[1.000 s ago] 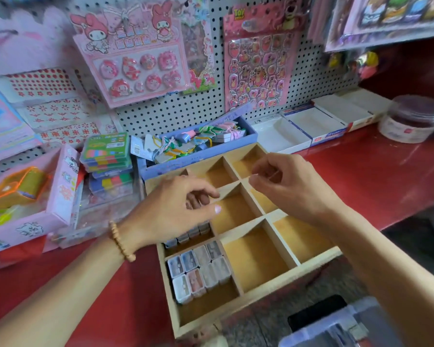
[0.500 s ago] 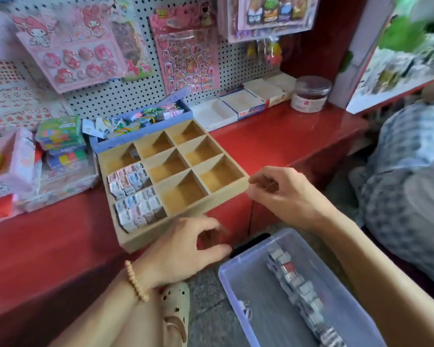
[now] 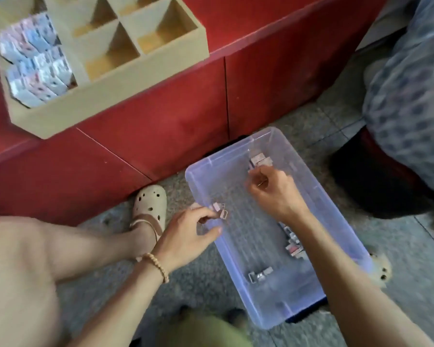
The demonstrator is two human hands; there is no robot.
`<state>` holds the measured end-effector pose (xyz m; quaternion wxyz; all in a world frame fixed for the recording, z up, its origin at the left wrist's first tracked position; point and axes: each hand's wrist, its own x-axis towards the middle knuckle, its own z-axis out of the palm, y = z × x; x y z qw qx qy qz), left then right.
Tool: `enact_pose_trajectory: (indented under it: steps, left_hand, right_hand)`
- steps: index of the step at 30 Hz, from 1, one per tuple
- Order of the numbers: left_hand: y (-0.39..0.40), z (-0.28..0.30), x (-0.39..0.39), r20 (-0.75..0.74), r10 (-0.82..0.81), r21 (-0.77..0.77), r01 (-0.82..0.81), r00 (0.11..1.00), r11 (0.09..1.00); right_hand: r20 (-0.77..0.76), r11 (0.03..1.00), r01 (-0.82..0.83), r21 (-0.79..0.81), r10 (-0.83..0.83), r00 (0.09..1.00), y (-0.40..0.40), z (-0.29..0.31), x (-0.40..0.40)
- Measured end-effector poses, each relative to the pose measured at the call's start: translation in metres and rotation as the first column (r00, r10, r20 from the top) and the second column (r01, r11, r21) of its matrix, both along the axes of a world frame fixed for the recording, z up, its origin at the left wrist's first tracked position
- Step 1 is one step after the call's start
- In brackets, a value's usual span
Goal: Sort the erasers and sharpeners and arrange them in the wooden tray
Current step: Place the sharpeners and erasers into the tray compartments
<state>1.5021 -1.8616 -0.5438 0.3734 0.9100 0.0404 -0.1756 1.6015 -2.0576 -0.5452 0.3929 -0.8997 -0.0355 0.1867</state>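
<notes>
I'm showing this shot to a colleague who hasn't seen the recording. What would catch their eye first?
Probably the clear plastic bin on the floor, where both hands are picking up small items: the left hand pinches a few at its near-left edge, the right hand closes on a row by the far wall. Next, the wooden tray on the red counter, upper left, its left compartments packed with small pastel items, the others bare.
</notes>
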Motion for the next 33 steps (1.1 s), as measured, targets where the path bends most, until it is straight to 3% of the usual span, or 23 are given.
enact_pose_trajectory:
  steps: [6,12,16,22,29,33]
  left_hand:
    - [-0.002,-0.067,-0.004,0.107,0.254,0.124,-0.266,0.961,0.956]
    - [-0.013,-0.112,-0.011,0.119,0.455,0.020,-0.460,0.883,0.888]
    - [-0.019,-0.121,-0.013,0.122,0.521,-0.040,-0.520,0.845,0.853]
    - [-0.025,-0.121,-0.013,0.075,0.535,-0.056,-0.532,0.842,0.845]
    - [-0.026,-0.120,-0.013,0.069,0.519,-0.040,-0.518,0.852,0.855]
    - [-0.020,-0.125,-0.012,0.071,0.485,-0.054,-0.482,0.872,0.874]
  right_hand:
    - [-0.184,0.998,-0.064,-0.009,0.061,0.981,0.035,-0.152,-0.011]
    - [-0.169,0.917,-0.387,-0.099,0.368,0.914,0.045,-0.266,-0.019]
    - [0.076,0.789,-0.572,-0.226,0.599,0.797,0.056,-0.299,-0.008]
    - [0.352,0.734,-0.584,-0.347,0.679,0.644,0.049,-0.316,-0.002]
    - [0.363,0.778,-0.453,-0.435,0.612,0.703,0.030,-0.326,-0.028]
    - [0.346,0.835,-0.428,-0.345,0.537,0.769,0.024,-0.328,-0.030]
